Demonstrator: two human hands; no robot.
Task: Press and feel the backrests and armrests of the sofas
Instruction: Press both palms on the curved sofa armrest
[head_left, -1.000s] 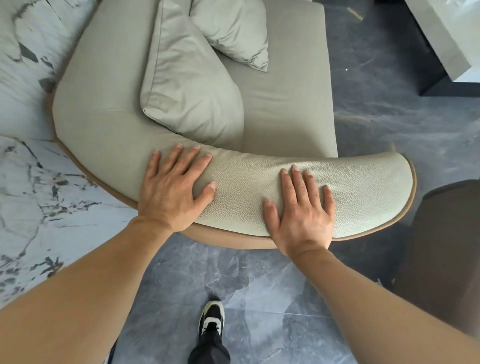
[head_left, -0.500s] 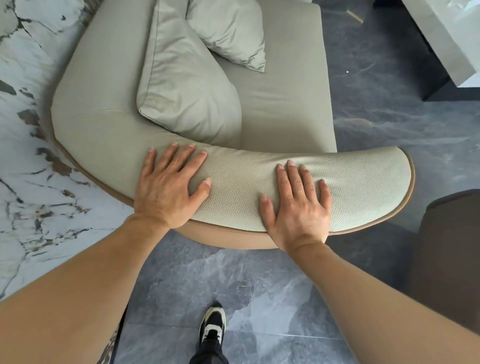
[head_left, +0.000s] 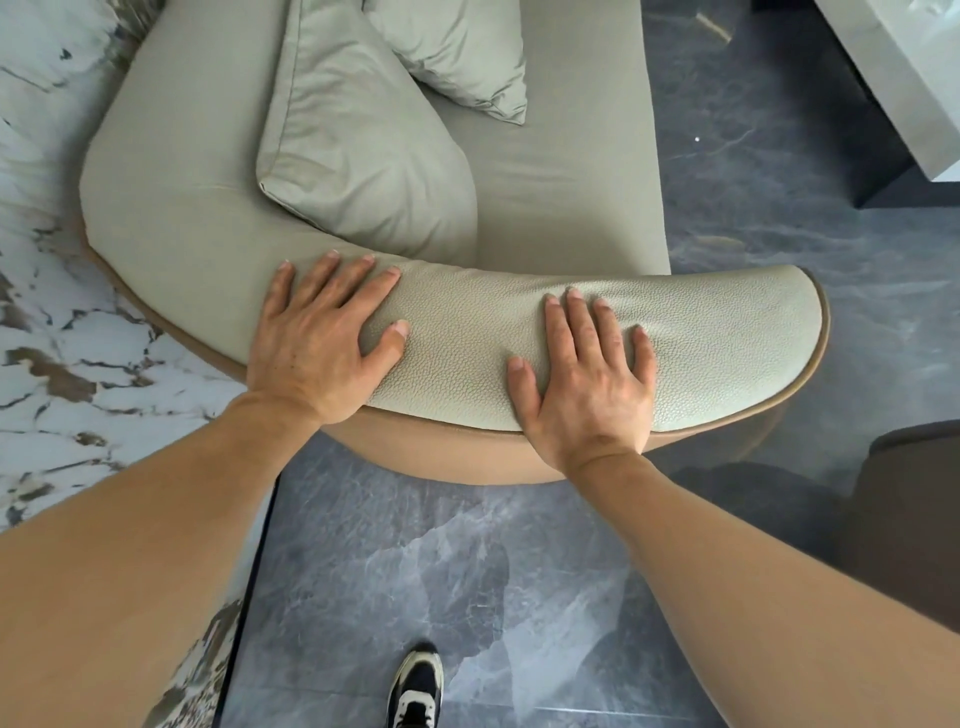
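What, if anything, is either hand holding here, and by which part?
Nothing is held. The left hand and the right hand lie flat, fingers spread, palms down on the pebbled top of the sofa's curved backrest.

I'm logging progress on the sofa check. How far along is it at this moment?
In hand: left hand and right hand lie flat, side by side, on the pebbled armrest of the green sofa. Nothing shows which parts were already pressed. Left, by the look of it: its smooth curved backrest and the dark brown seat at the right.
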